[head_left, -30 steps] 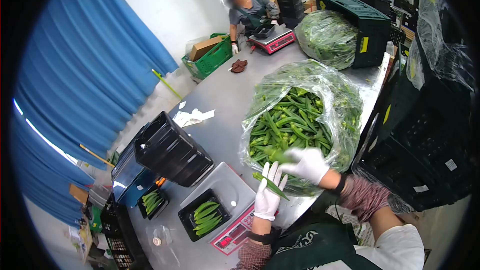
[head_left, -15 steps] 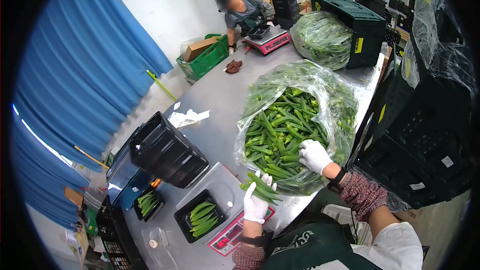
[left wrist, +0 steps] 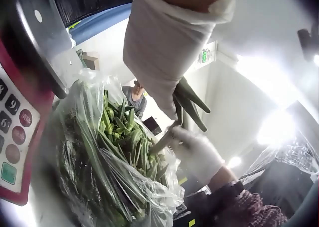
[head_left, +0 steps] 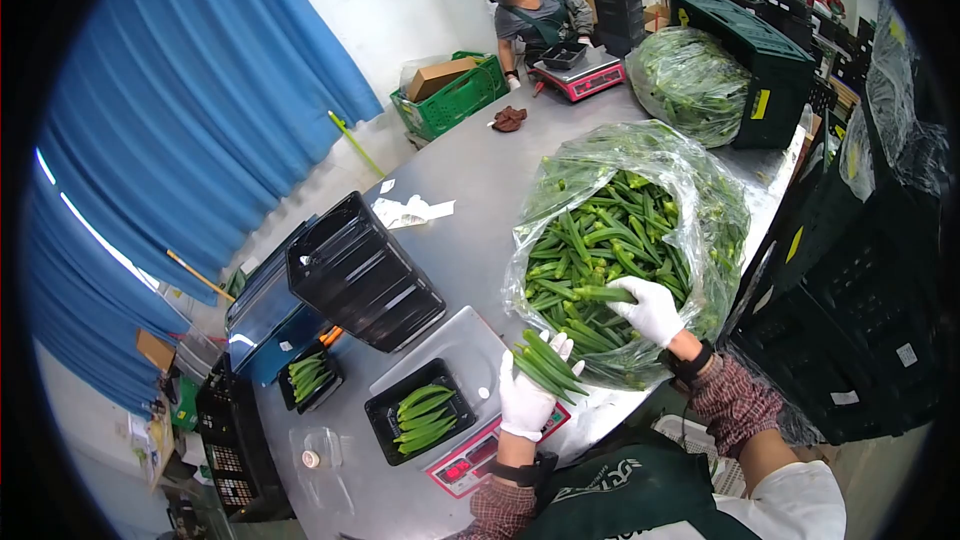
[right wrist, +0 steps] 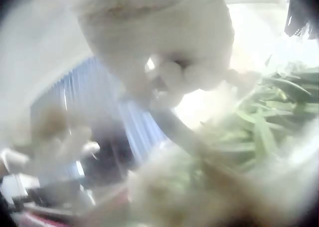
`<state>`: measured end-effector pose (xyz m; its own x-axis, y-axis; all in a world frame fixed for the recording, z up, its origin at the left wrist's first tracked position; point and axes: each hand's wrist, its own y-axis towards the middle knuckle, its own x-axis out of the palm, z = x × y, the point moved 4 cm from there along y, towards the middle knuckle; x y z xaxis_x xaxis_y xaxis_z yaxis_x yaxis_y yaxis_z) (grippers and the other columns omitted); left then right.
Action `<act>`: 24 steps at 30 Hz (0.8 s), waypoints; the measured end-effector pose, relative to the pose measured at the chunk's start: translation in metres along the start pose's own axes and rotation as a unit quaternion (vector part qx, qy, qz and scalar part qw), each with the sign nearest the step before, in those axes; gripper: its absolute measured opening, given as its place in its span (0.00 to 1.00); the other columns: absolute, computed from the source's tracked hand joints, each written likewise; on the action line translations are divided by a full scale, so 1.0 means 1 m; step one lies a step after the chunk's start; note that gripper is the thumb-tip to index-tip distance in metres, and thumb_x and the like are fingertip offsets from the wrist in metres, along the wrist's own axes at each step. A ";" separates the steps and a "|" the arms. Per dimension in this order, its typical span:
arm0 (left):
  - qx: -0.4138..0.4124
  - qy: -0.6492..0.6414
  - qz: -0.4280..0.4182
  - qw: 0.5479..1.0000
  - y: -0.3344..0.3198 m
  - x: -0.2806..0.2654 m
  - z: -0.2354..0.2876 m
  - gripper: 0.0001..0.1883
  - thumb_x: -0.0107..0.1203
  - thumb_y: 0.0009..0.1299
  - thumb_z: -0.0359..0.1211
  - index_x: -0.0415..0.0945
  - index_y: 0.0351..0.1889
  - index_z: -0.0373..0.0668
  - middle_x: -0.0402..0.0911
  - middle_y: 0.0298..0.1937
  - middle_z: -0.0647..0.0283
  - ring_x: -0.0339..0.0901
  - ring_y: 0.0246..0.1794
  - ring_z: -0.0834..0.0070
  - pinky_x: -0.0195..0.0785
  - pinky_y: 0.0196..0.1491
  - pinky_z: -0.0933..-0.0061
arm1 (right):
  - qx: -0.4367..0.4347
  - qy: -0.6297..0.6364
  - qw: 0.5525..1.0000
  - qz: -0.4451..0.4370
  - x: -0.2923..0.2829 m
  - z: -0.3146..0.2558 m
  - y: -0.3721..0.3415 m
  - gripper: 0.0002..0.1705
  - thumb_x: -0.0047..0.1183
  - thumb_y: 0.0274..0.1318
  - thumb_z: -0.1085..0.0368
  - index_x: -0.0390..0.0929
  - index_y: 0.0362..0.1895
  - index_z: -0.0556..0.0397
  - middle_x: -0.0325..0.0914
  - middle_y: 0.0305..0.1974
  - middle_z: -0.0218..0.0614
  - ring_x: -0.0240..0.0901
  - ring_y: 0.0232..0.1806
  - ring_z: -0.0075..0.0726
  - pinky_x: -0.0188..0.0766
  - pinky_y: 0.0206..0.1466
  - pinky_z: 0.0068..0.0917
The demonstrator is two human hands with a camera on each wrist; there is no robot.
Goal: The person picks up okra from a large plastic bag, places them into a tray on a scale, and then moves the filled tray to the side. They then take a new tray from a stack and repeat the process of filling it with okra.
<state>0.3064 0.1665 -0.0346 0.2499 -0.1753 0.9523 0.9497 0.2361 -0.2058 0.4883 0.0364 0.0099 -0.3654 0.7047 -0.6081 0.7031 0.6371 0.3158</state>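
Observation:
In the head view my white-gloved left hand [head_left: 525,405] holds several green okra pods [head_left: 545,365] side by side, thumb on one side and fingers on the other. Pod tips stick out past the glove in the left wrist view. My gloved right hand [head_left: 650,310] pinches one okra pod [head_left: 603,294] over the open clear plastic bag [head_left: 728,230], which is full of loose okra [head_left: 600,240]. Left of my left hand, a black tray [head_left: 382,432] with a row of okra stands on the scale [head_left: 480,340]. The right wrist view is blurred.
A second black tray [head_left: 290,395] with okra sits farther left, beside a tall black stack of trays [head_left: 365,275]. Dark crates [head_left: 850,310] rise at the right. Across the metal table [head_left: 450,260], a person [head_left: 545,15] is at another scale [head_left: 590,80].
My right hand went from beside the left hand down into the bag and now lifts a pod there. The left hand holds more pods than one second ago. The head view has shifted slightly.

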 end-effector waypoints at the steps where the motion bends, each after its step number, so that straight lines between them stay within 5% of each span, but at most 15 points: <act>1: -0.007 0.002 -0.003 1.000 -0.001 -0.003 -0.001 0.39 0.30 0.74 0.58 0.49 0.72 0.37 0.54 0.73 0.48 0.53 0.73 0.57 0.39 0.73 0.41 | -0.041 0.068 0.996 0.046 -0.007 -0.022 0.000 0.14 0.61 0.47 0.65 0.81 0.42 0.43 0.81 0.33 0.36 0.78 0.33 0.46 0.74 0.35 0.35; 4: -0.004 0.017 0.005 1.000 -0.005 0.001 -0.001 0.37 0.30 0.75 0.55 0.50 0.72 0.36 0.55 0.72 0.47 0.55 0.72 0.56 0.40 0.74 0.47 | -0.253 -0.024 0.967 0.022 0.004 -0.083 -0.011 0.17 0.62 0.42 0.67 0.83 0.41 0.39 0.80 0.29 0.30 0.78 0.29 0.36 0.73 0.34 0.30; 5: 0.005 0.053 0.008 0.999 -0.006 0.000 0.000 0.35 0.31 0.76 0.53 0.52 0.71 0.36 0.58 0.71 0.47 0.57 0.71 0.56 0.43 0.74 0.50 | -0.278 -0.077 0.954 -0.085 0.017 -0.088 -0.019 0.21 0.62 0.42 0.67 0.82 0.45 0.36 0.78 0.28 0.29 0.77 0.29 0.36 0.73 0.33 0.31; 7: 0.007 0.008 -0.067 0.998 -0.008 -0.002 0.007 0.28 0.35 0.77 0.46 0.57 0.69 0.37 0.66 0.66 0.49 0.64 0.67 0.58 0.50 0.72 0.54 | -0.354 -0.139 0.913 -0.145 0.037 -0.102 -0.031 0.28 0.60 0.42 0.66 0.77 0.53 0.33 0.72 0.27 0.30 0.74 0.27 0.40 0.72 0.32 0.33; 8: 0.014 0.060 0.011 0.998 -0.010 -0.007 0.010 0.26 0.37 0.77 0.42 0.59 0.68 0.38 0.69 0.63 0.51 0.66 0.65 0.60 0.53 0.70 0.55 | -0.360 -0.138 0.911 -0.148 0.040 -0.104 -0.035 0.28 0.60 0.42 0.66 0.77 0.53 0.33 0.72 0.27 0.30 0.74 0.27 0.40 0.72 0.32 0.33; 9: 0.022 0.109 0.090 0.990 -0.014 -0.013 0.014 0.23 0.39 0.76 0.38 0.62 0.66 0.39 0.72 0.60 0.53 0.69 0.62 0.61 0.55 0.69 0.55 | -0.296 -0.078 0.941 -0.145 0.038 -0.101 -0.035 0.29 0.60 0.44 0.65 0.76 0.55 0.32 0.72 0.29 0.31 0.74 0.28 0.40 0.72 0.32 0.34; 12: 0.030 -0.012 0.058 0.998 -0.018 -0.020 0.021 0.21 0.42 0.75 0.31 0.64 0.66 0.41 0.73 0.58 0.55 0.70 0.61 0.63 0.57 0.69 0.55 | -0.081 0.082 0.986 -0.116 0.026 -0.087 -0.031 0.30 0.57 0.52 0.63 0.70 0.62 0.42 0.78 0.45 0.40 0.78 0.44 0.43 0.74 0.45 0.33; 14: 0.046 -0.075 0.046 0.995 -0.021 -0.019 0.023 0.22 0.44 0.74 0.28 0.62 0.66 0.41 0.74 0.57 0.57 0.70 0.60 0.66 0.60 0.67 0.55 | 0.018 0.177 0.978 -0.109 0.023 -0.085 -0.026 0.34 0.55 0.56 0.61 0.62 0.67 0.50 0.73 0.58 0.48 0.75 0.56 0.46 0.71 0.55 0.30; 18: 0.155 0.096 0.104 0.978 -0.030 -0.003 0.030 0.24 0.46 0.74 0.29 0.60 0.68 0.42 0.73 0.58 0.60 0.71 0.59 0.67 0.63 0.65 0.61 | 0.138 0.191 0.950 -0.206 0.056 -0.096 -0.037 0.43 0.61 0.52 0.50 0.59 0.69 0.47 0.77 0.50 0.44 0.78 0.47 0.45 0.72 0.50 0.32; 19: 0.149 0.131 0.058 0.978 -0.030 0.002 0.030 0.25 0.47 0.73 0.27 0.60 0.68 0.42 0.70 0.61 0.60 0.69 0.61 0.68 0.62 0.64 0.63 | -0.023 0.135 0.979 -0.152 0.072 -0.101 -0.041 0.45 0.61 0.51 0.51 0.56 0.70 0.47 0.75 0.49 0.44 0.79 0.41 0.46 0.74 0.45 0.32; 22: 0.185 0.149 0.112 0.965 -0.035 -0.006 0.028 0.27 0.47 0.70 0.22 0.59 0.68 0.38 0.66 0.65 0.58 0.65 0.64 0.68 0.56 0.67 0.65 | -0.071 0.008 0.988 -0.137 0.090 -0.128 -0.052 0.43 0.59 0.51 0.57 0.55 0.70 0.46 0.72 0.48 0.46 0.76 0.41 0.54 0.75 0.40 0.39; 24: 0.213 0.133 0.103 0.963 -0.042 -0.010 0.033 0.26 0.48 0.69 0.23 0.60 0.67 0.37 0.68 0.64 0.59 0.65 0.64 0.68 0.55 0.68 0.64 | -0.120 -0.046 0.980 -0.152 0.093 -0.137 -0.045 0.41 0.57 0.49 0.63 0.58 0.69 0.45 0.72 0.42 0.43 0.75 0.36 0.50 0.74 0.36 0.38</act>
<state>0.2576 0.1898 -0.0279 0.5172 -0.3075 0.7987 0.7257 0.6523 -0.2188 0.3390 0.1162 0.0384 -0.4715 0.4472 -0.7601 0.4028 0.8759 0.2655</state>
